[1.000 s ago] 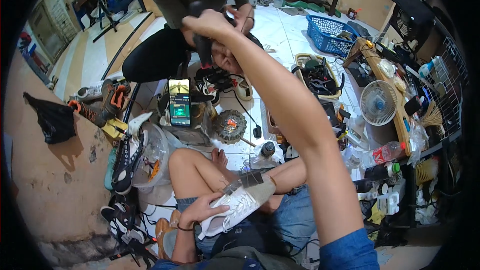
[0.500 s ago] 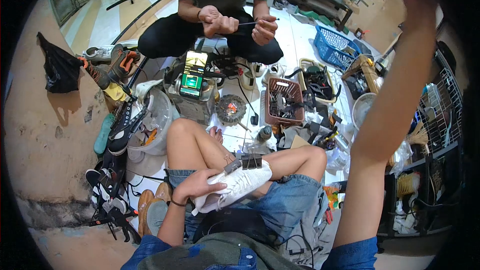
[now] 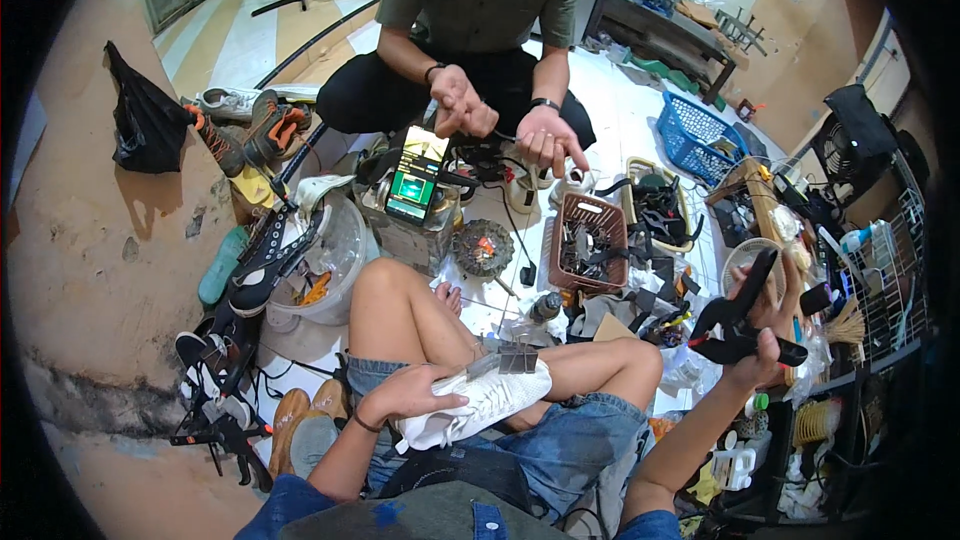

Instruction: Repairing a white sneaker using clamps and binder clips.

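My left hand [image 3: 405,395] lies on a white sneaker [image 3: 485,405] that rests across my lap. A black binder clip [image 3: 515,358] is pinched on the sneaker's upper edge. Out at the right, my right hand [image 3: 768,338] grips a large black spring clamp [image 3: 730,325] above a heap of tools. My bare knees and denim shorts fill the space between the hands.
Another person sits cross-legged opposite, both hands [image 3: 500,120] held over a propped phone [image 3: 415,178]. A brown basket [image 3: 590,240], a blue basket [image 3: 700,135], a clear bowl [image 3: 335,260], loose shoes [image 3: 245,130] and a black bag [image 3: 145,120] crowd the floor.
My right arm came down from high in front to the right side and now holds the black clamp. The left hand stayed on the sneaker. The view tilted.
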### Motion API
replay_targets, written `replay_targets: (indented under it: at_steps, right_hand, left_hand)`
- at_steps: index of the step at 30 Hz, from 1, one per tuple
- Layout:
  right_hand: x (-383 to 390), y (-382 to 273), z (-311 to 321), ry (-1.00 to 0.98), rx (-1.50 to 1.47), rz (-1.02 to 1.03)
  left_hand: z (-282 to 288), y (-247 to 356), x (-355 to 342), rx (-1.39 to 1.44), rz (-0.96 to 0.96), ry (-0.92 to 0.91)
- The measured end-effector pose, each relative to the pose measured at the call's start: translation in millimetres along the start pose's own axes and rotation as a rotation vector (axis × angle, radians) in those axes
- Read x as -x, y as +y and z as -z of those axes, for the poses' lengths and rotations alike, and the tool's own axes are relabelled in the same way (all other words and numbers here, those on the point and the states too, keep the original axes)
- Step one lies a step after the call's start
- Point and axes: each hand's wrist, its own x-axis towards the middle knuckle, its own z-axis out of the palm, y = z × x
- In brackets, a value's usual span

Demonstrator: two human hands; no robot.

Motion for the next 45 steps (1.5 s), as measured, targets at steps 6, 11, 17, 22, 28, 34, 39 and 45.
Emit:
replay_targets:
  at_steps: [6,11,17,22,28,34,39,45]
  right_hand:
    - [25.2,42.4,29.7,0.055,-0.059,-0.115]
    - [68.3,75.5,31.5,-0.007,0.053,-0.276]
    - [104.6,103.6,33.1,-0.087,0.182,-0.333]
    - [117.1,117.2,33.0,-0.134,0.315,-0.466]
    - [129.7,149.3,26.1,-0.197,0.506,-0.429]
    - [110.9,149.3,9.6,-0.225,0.701,-0.495]
    - [119.8,158.7,18.9,-0.174,0.661,-0.499]
    - [118.4,156.7,20.3,-0.216,0.6,-0.406]
  left_hand:
    - [5.6,16.7,-4.2,-0.077,0.091,-0.037]
    - [-0.3,9.6,-6.6,-0.089,0.087,-0.029]
    - [6.1,23.0,-8.9,-0.095,0.119,-0.062]
    - [6.7,25.3,-11.5,-0.119,0.139,-0.074]
    - [4.4,20.1,-12.5,-0.109,0.154,-0.106]
    - [7.0,15.7,-16.5,-0.093,0.134,-0.096]
    - [6.4,17.9,-17.0,-0.117,0.158,-0.087]
    - [6.4,17.9,-15.9,-0.14,0.188,-0.089]
